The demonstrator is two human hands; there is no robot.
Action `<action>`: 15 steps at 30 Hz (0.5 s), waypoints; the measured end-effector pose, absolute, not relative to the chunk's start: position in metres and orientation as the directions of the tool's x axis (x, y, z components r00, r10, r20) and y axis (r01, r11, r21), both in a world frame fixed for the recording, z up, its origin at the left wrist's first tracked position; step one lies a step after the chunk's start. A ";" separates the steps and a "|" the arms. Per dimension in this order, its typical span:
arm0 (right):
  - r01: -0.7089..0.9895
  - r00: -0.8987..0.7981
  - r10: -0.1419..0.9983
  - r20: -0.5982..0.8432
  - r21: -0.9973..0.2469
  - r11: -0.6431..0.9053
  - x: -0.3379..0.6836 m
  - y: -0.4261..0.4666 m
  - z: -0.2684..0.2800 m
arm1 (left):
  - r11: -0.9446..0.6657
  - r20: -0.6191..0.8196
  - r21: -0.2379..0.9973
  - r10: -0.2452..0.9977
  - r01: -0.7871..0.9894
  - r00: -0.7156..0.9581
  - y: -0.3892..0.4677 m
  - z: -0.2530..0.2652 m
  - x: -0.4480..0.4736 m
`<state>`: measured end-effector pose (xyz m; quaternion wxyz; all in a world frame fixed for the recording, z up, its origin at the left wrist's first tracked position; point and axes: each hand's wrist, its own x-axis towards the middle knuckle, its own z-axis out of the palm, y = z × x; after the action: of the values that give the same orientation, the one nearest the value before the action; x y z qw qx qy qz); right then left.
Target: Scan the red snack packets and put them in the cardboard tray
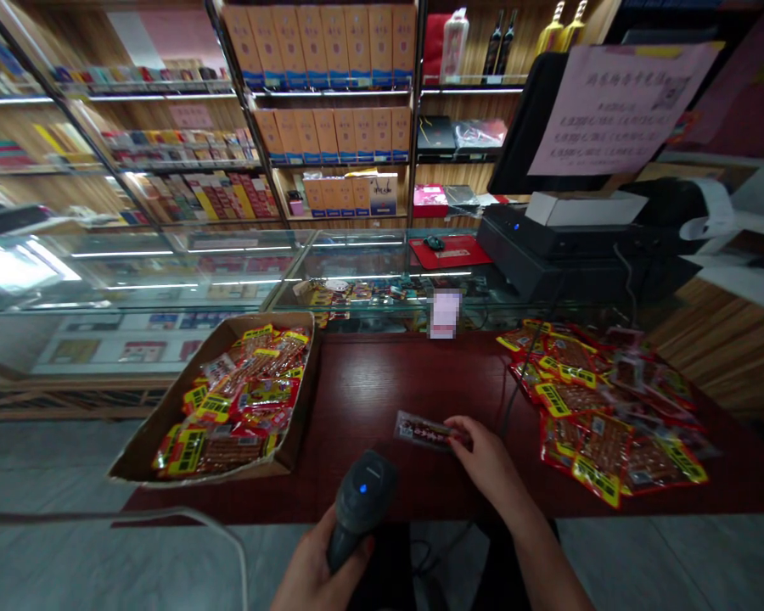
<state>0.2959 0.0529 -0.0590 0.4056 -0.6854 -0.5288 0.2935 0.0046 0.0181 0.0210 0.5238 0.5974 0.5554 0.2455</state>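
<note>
On the left side I see an open cardboard box on the dark red surface, and inside it lie many packed snacks with yellow labels. To the right of the box, my left hand comes up from the lower edge of the view. Its fingers are wrapped around the handle of a scanner; whether one of them presses a trigger, I cannot tell. The scanner is tilted, its head directed forward and a little to the right, and a blue light shows on top.

The important relation is here: the narrow packet is ahead of the scanner head and to its right, near but not touching. Its long axis runs mostly from left to right, with the left end slightly farther from me. The right hand is the nearer one, because its fingers pinch the right end of this packet. This forearm reaches forward and to the left, with the back of the hand upward. Whether the packet rests on the surface or is a little lifted, I cannot judge. Farther right, a loose pile of similar snacks is spread over the surface.
</note>
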 end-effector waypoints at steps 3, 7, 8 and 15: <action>0.522 0.267 0.963 0.024 -0.844 -0.123 0.297 0.051 -0.056 | 0.181 -0.297 0.901 0.920 0.395 0.256 0.017 0.023 0.005; 0.556 0.261 0.965 0.014 -0.820 -0.139 0.296 0.049 -0.050 | 0.204 -0.308 0.903 0.921 0.378 0.240 0.015 0.026 0.005; 0.558 0.260 0.966 0.010 -0.818 -0.141 0.296 0.049 -0.049 | 0.206 -0.308 0.904 0.922 0.374 0.236 0.015 0.026 0.005; 0.552 0.238 0.971 0.024 -0.826 -0.115 0.294 0.050 -0.050 | 0.224 -0.326 0.904 0.912 0.363 0.250 0.017 0.023 0.006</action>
<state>0.2939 0.0501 -0.0496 0.3740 -0.6923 -0.5501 0.2797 0.0061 0.0171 0.0232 0.5475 0.5703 0.5588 0.2505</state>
